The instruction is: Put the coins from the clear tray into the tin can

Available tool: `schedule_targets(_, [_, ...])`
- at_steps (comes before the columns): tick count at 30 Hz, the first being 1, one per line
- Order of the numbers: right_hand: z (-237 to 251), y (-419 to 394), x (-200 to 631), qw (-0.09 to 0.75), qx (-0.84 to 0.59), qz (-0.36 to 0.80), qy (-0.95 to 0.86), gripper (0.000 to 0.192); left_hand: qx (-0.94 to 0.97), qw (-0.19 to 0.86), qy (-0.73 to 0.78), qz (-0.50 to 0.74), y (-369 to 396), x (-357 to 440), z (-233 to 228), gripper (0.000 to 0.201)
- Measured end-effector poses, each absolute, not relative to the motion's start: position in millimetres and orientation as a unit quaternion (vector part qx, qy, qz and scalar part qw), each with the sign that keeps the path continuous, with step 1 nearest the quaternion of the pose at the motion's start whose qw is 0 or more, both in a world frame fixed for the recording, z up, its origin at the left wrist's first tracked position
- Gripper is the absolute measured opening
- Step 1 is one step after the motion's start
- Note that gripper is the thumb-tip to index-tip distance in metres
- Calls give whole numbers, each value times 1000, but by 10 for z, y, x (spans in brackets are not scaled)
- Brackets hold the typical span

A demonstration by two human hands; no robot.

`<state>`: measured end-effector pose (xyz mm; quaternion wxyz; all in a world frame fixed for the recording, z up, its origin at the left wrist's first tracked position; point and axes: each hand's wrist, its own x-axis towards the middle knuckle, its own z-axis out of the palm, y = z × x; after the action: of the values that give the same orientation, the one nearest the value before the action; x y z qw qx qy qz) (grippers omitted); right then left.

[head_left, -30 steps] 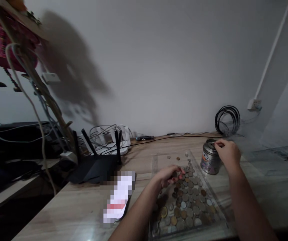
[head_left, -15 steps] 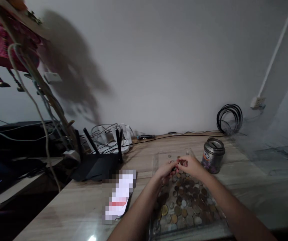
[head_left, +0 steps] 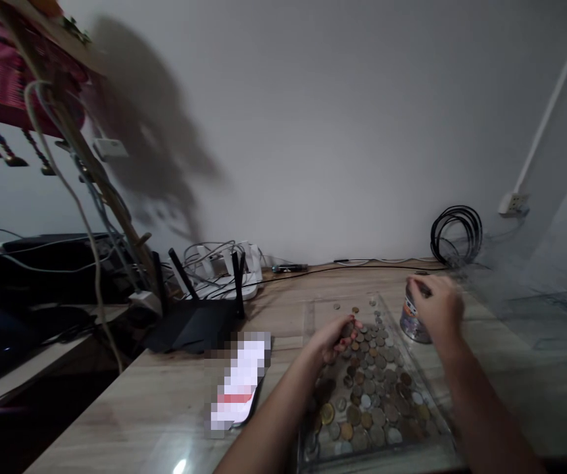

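A clear tray (head_left: 308,322) lies on the wooden desk with several coins (head_left: 369,401) spread across it. My left hand (head_left: 333,338) rests curled at the tray's left side, fingers closed over coins. My right hand (head_left: 434,307) is over the top of a small metal tin (head_left: 410,324) just right of the tray, fingers pinched together at the tin's lid. Whether a coin is between those fingers is too blurred to tell.
A phone (head_left: 238,385) lies left of the tray. Behind it stand a black router (head_left: 195,319) with antennas and a white power strip (head_left: 224,276) with tangled cables. A coiled black cable (head_left: 456,234) leans against the wall at back right.
My right hand has moved from beside my left hand over the tray rightwards to the top of the tin. My left hand has stayed at the tray's left side.
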<state>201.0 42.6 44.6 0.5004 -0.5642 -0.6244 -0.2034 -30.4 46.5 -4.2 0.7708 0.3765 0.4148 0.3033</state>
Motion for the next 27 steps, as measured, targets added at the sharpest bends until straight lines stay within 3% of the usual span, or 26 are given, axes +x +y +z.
schedule_targets(5, [450, 583, 2520, 431, -726, -130, -520, 21, 375, 778, 410, 293, 452, -279, -54, 19])
schedule_targets(10, [410, 681, 2531, 409, -719, -131, -546, 22, 382, 776, 400, 302, 453, -282, -86, 21])
schedule_targets(13, [451, 620, 2414, 437, -674, -184, -566, 25, 411, 755, 403, 315, 450, -285, -96, 20])
schedule_targets(16, [444, 536, 2188, 517, -593, -185, -589, 28, 436, 731, 412, 326, 444, -280, -90, 17])
schedule_targets(19, [322, 505, 1836, 525, -527, -46, -667, 28, 446, 717, 423, 329, 447, -278, -83, 22])
schedule_targets(23, [73, 534, 1391, 370, -462, 199, -781, 28, 454, 699, 441, 332, 473, -290, -100, 30])
schedule_targets(27, [-85, 545, 1220, 317, -432, 259, -804, 23, 462, 692, 456, 317, 492, -301, -111, 36])
